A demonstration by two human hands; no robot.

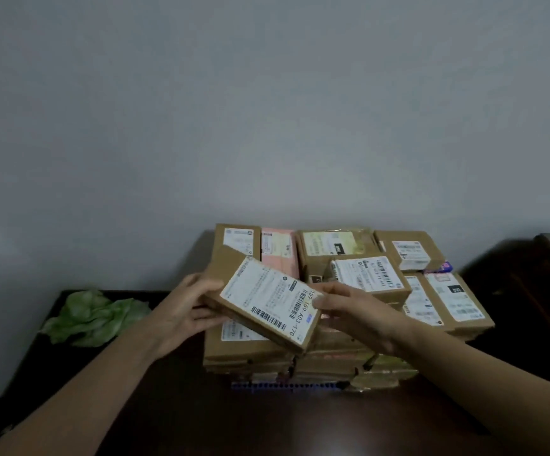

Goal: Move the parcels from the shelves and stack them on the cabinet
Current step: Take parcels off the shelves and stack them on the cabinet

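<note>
A flat brown cardboard parcel (263, 301) with a white barcode label hangs tilted over the front left of a stack of parcels (339, 353). My left hand (185, 311) grips its left edge, fingers curled underneath. My right hand (349, 307) holds its right edge, thumb on the label. The stack stands several layers high on the dark wooden cabinet (267, 422), against the wall. Its top layer shows several labelled boxes, one of them pink (278, 255).
A crumpled green cloth (96, 319) lies on a lower dark surface to the left of the cabinet. More dark furniture (530, 291) stands at the right. A plain grey wall rises behind the stack. A blue strip (283, 386) shows under the stack's front.
</note>
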